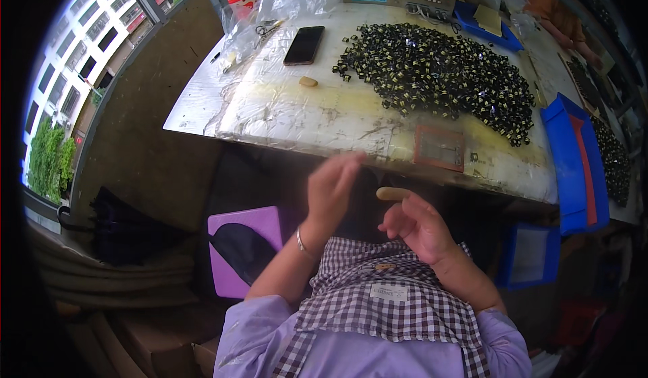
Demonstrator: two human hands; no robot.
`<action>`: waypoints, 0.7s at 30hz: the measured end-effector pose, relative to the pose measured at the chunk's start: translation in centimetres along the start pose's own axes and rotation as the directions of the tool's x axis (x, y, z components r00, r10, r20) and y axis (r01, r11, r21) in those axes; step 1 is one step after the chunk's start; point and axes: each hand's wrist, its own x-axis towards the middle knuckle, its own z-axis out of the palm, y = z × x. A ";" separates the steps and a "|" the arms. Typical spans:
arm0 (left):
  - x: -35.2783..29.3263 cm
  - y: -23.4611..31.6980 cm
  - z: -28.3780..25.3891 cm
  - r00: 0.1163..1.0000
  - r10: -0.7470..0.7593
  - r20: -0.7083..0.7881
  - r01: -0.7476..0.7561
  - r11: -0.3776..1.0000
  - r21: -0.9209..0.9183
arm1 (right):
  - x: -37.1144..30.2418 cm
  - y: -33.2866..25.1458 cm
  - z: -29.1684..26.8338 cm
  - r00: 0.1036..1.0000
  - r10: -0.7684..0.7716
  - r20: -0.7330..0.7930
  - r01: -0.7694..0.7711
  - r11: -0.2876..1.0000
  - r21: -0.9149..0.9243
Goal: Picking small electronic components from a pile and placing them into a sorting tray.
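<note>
Finger cot (391,194) on R hand (425,229) index: best kept snug; other R fingers loosely curled. L hand (331,190) apparently empty, fingers tog.

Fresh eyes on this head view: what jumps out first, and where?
First, the big heap of small black-and-yellow parts across the right side of the pale worktable. Next, the bright blue tray at the table's right end. Then the two hands in front of the near edge: the blurred left hand and the right hand, one finger tan-tipped.
</note>
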 end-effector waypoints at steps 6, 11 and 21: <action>13.0 -6.5 -3.7 0.905 0.379 -0.196 -0.178 0.753 0.634 | 0.2 0.5 -0.2 0.996 -0.004 -0.085 -0.001 0.998 -0.058; 16.6 -8.0 -5.6 0.975 0.197 0.103 -0.214 0.701 0.680 | 0.2 1.0 -0.5 0.985 0.044 -0.167 -0.060 0.994 -0.089; 3.5 1.0 0.1 0.832 -0.392 0.393 0.534 0.756 -0.378 | 2.1 1.3 -0.8 0.811 -0.557 -0.178 0.317 0.675 -0.667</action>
